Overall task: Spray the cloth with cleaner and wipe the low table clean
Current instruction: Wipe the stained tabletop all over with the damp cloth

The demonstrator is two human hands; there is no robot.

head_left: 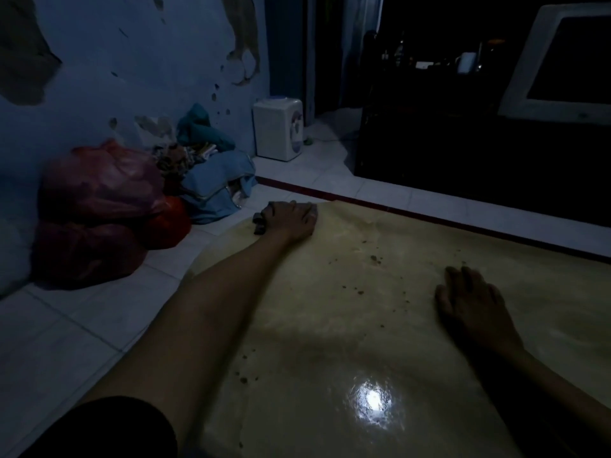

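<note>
A: left hand (pixel 291 219) is bunched on the dark cloth (pixel 259 223) at the bench (pixel 330 325) far-left corner, right hand (pixel 469 302) spread flat.

B: crumbs (pixel 375 259) probably just scatter onto the floor.

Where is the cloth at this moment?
The dark cloth lies under the left hand at the far left corner of the low table.

Yellowish-tan low table (pixel 413 325) speckled with dark crumbs (pixel 375 258), dark cloth (pixel 259 223), red bags (pixel 99 190), blue peeling wall (pixel 132 61)
</note>
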